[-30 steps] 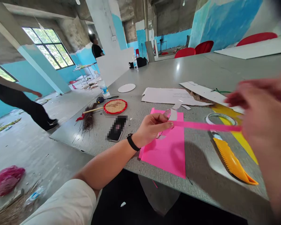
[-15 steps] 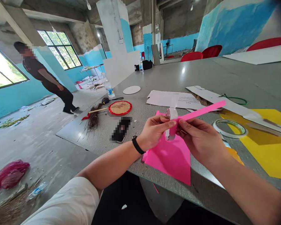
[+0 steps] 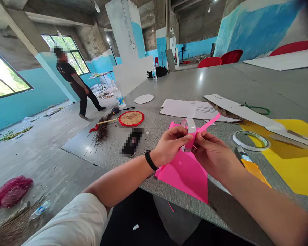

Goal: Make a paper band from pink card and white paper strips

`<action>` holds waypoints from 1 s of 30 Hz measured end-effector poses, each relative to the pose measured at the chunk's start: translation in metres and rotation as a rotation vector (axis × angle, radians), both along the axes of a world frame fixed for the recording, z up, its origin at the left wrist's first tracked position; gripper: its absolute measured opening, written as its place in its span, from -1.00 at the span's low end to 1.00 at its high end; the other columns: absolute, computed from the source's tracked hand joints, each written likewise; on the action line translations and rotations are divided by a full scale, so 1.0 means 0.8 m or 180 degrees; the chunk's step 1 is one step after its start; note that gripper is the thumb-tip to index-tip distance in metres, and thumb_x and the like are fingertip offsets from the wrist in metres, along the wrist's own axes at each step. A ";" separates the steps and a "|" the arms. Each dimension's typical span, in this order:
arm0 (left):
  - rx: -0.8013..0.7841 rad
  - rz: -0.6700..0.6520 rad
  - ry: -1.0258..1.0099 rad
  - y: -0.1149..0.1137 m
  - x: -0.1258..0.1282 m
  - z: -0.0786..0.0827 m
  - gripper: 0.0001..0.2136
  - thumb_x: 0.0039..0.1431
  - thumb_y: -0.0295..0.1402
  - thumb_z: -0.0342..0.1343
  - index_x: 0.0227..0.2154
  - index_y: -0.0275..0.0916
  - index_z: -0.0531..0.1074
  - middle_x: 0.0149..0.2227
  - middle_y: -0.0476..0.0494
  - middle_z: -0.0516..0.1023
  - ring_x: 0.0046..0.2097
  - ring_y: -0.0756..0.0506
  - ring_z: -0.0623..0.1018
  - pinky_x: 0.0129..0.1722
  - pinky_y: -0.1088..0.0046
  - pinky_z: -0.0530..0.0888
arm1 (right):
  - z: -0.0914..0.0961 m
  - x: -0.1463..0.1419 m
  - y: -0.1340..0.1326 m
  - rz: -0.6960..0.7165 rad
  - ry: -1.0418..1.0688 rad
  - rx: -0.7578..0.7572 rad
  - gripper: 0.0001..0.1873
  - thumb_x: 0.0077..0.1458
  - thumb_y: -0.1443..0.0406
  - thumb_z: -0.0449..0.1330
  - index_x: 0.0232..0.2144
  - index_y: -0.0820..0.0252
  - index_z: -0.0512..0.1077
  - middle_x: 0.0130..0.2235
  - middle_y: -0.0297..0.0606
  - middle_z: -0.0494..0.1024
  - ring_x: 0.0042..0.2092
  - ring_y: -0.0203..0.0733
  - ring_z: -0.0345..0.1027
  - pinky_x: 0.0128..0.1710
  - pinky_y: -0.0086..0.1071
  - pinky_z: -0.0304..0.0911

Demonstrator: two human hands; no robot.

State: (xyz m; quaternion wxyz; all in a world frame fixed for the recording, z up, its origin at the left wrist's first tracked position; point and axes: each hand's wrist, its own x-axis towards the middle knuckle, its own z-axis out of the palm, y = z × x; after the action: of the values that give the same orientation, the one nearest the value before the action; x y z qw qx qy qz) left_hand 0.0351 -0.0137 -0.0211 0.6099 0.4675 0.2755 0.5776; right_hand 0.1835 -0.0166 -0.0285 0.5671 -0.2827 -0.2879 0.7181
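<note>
In front of me, my left hand [image 3: 175,145] is closed on a glossy whitish ring [image 3: 191,125], its thumb pressing pink paper against the ring's near side. My right hand [image 3: 213,152] pinches a pink paper strip [image 3: 209,122] right beside the left fingertips. The strip runs across the ring, and its free end points up to the right. Fingers hide part of the ring and the wrapped portion. Below both hands, a bright pink paper sheet [image 3: 187,177] lies on the grey table [image 3: 184,90].
Right of my hands lie a tape roll [image 3: 251,140], a utility knife [image 3: 246,155] and yellow sheets [image 3: 287,160]. Torn white cardboard [image 3: 179,108] lies beyond. A phone [image 3: 132,141], a round woven fan [image 3: 131,118] and a water bottle [image 3: 118,94] are leftward. A person [image 3: 75,82] walks behind.
My right hand has shifted slightly down and left along the strip. Less of its free end sticks out, now angled more steeply. The person in the background has moved to the right.
</note>
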 end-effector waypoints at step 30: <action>0.0400 0.0054 0.0991 0.007 -0.002 -0.002 -0.55 0.04 0.01 0.52 -0.38 -0.22 0.47 -0.51 0.12 0.39 -0.42 0.06 0.40 -0.23 0.39 0.37 | -0.019 -0.008 -0.005 -0.0677 -0.0556 0.0506 -0.41 -0.30 -0.06 0.70 -0.33 0.12 0.62 -0.29 -0.28 0.61 -0.23 -0.19 0.51 -0.13 -0.21 0.51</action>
State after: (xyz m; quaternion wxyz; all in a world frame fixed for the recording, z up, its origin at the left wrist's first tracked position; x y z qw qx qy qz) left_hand 0.0333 -0.0084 -0.0231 0.5245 0.5862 0.3339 0.5195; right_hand 0.1772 -0.0210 -0.0438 0.6333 -0.3271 -0.3605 0.6016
